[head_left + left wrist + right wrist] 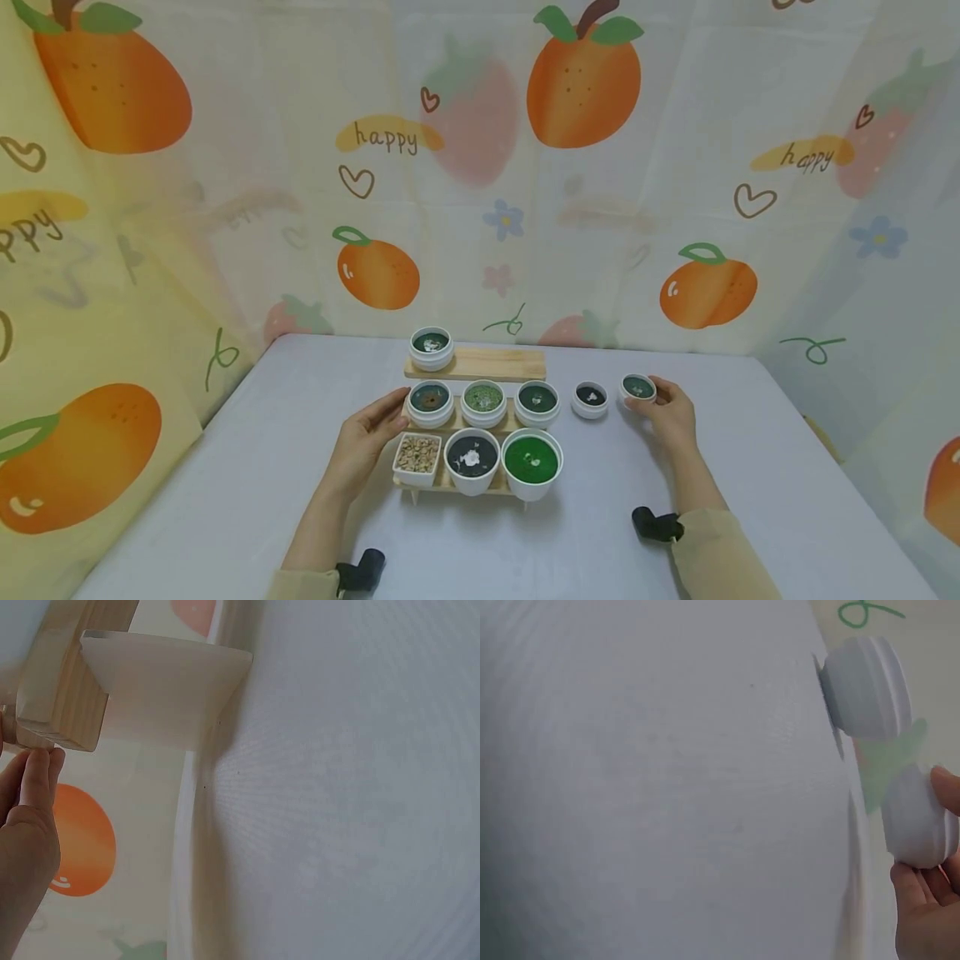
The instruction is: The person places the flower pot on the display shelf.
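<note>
My left hand is at the left end of a tiered wooden stand, its thumb and fingers pinching the end of a tier. In the left wrist view the fingertips touch the wooden board. To the right, my right hand holds a small white cup with dark green contents, thumb on one side and fingers on the other. The right wrist view shows this ridged cup between the fingers. Left of it, another small white cup with dark contents stands on the table.
On the stand are a square dish of tan flakes, a dark-filled cup, a bright green cup and several smaller cups. The back tier bears one cup at its left end. Fruit-print cloth hangs behind the white table.
</note>
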### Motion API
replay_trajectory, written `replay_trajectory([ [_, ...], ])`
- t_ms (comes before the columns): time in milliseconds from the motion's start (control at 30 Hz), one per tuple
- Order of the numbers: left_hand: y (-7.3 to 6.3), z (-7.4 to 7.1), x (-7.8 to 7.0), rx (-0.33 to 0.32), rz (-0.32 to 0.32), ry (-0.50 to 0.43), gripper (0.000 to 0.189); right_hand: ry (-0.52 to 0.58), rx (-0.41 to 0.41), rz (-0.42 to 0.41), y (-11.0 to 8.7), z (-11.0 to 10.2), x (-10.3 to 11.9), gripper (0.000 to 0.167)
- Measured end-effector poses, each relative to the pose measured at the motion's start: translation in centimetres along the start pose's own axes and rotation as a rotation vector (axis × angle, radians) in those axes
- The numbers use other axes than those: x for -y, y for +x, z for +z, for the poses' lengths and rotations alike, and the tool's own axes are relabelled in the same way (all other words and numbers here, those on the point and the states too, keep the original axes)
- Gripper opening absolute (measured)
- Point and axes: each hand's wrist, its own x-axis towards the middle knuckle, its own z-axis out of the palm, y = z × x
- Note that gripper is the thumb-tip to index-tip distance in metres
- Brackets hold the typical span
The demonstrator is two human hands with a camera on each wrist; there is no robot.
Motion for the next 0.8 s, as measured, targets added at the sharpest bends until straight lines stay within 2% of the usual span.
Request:
replay_trajectory([
  [267, 0.0, 0.0, 0.0, 0.004, 0.003, 0.012, 0.058, 0.008, -0.025, -0.048, -0.2, -0.3, 2.7, 0.073],
  [500, 0.0, -0.1, 0.0, 0.003, -0.009, 0.016, 0.058, 0.057, 0.002, -0.073, -0.7, -0.3, 5.7, 0.071],
  [800, 0.0, 0.1, -0.2, 0.0, -0.016, 0.013, 0.057, 0.054, 0.064, -0.135, -1.9, 0.1, 9.2, 0.07],
])
